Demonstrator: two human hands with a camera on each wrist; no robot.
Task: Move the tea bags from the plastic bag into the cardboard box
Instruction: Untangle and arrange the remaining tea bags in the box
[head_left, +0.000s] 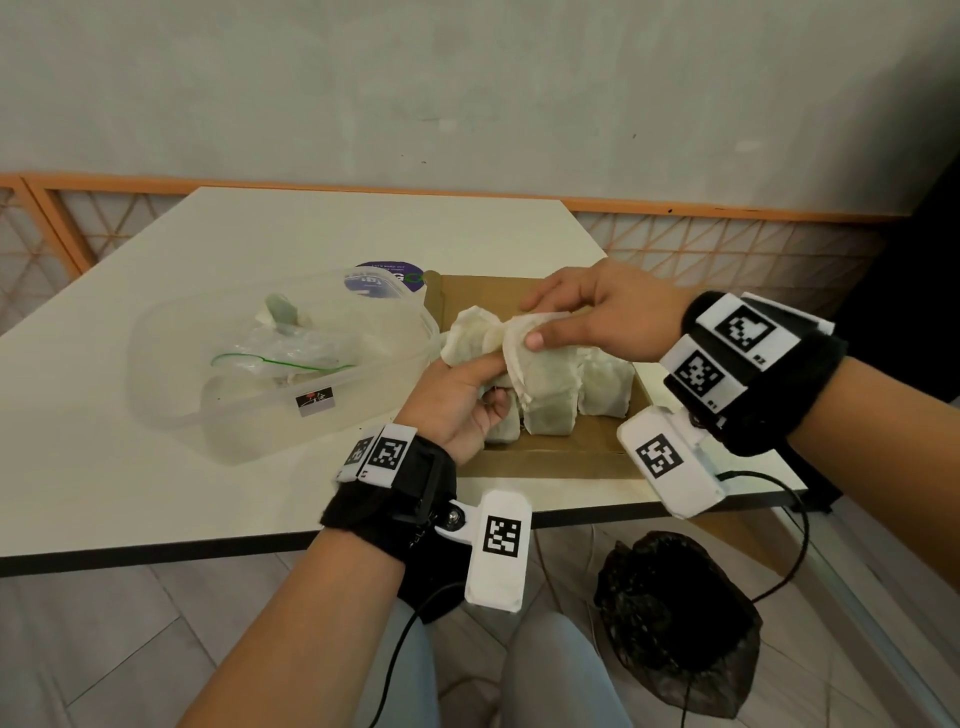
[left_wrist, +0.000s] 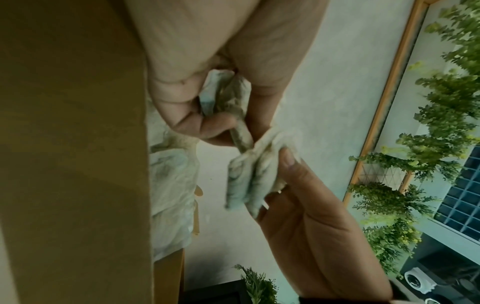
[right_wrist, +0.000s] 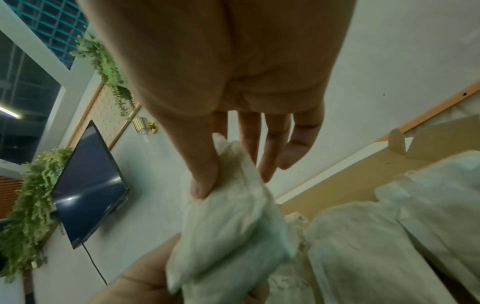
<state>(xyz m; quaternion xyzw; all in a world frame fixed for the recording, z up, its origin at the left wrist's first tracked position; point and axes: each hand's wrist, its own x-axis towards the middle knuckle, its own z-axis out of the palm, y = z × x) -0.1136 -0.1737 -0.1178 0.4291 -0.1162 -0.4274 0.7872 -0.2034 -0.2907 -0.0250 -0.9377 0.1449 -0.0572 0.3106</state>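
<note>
An open cardboard box (head_left: 545, 460) lies on the white table, with several pale tea bags (head_left: 602, 389) standing in it. Over the box's left edge, my left hand (head_left: 493, 379) grips a small bunch of tea bags (head_left: 470, 338). My right hand (head_left: 535, 322) pinches one tea bag (head_left: 524, 358) of that bunch between thumb and forefinger. In the left wrist view the bunch (left_wrist: 228, 96) sits in my curled fingers and the pinched bag (left_wrist: 246, 181) hangs by the right thumb. The right wrist view shows the pinched bag (right_wrist: 228, 226). The crumpled plastic bag (head_left: 291, 348) with a green zip line lies left.
The plastic bag rests in a clear plastic tub (head_left: 234, 415) left of the box. A purple round label (head_left: 384, 280) sits behind the tub. The table's near edge (head_left: 208, 551) runs below my wrists. A black bag (head_left: 675, 623) lies on the floor.
</note>
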